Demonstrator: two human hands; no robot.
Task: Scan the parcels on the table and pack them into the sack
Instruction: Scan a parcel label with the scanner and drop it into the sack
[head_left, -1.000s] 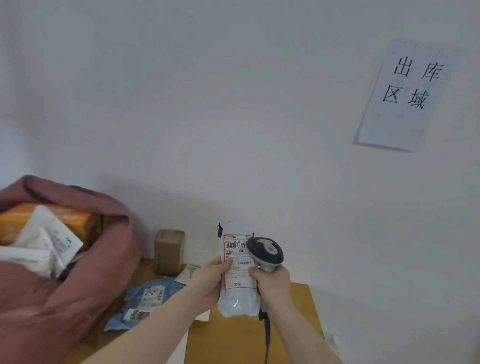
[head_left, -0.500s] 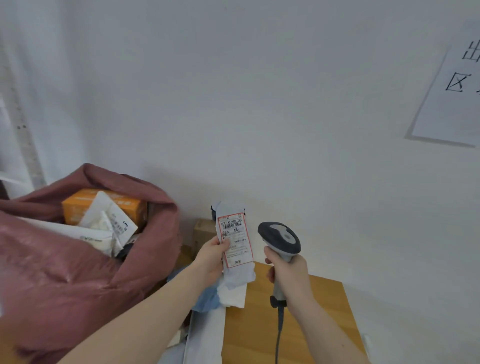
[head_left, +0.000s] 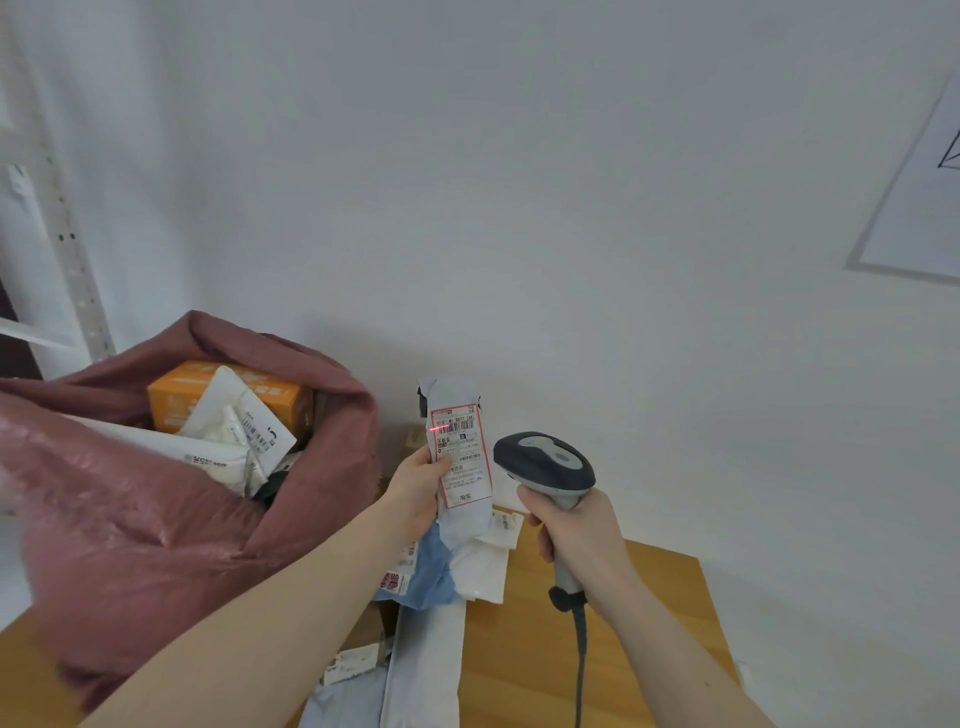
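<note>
Several parcels already fill the sack (head_left: 171, 499); left hand (head_left: 415, 488) pinches a white parcel (head_left: 460, 462), right hand (head_left: 582, 525) clasps the scanner (head_left: 545, 462); others wait on the surface (head_left: 639, 613).

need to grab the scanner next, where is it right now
In the head view, the scanner is in the right hand, just right of the parcel held up by the left hand.

held parcel (head_left: 457, 457): white mailer, red-bordered label, upright, centre, red scan line on barcode | sack (head_left: 156, 519): maroon, open, at 9 o'clock, parcels inside | table parcels (head_left: 441, 577): blue, white, at 6 o'clock
</note>
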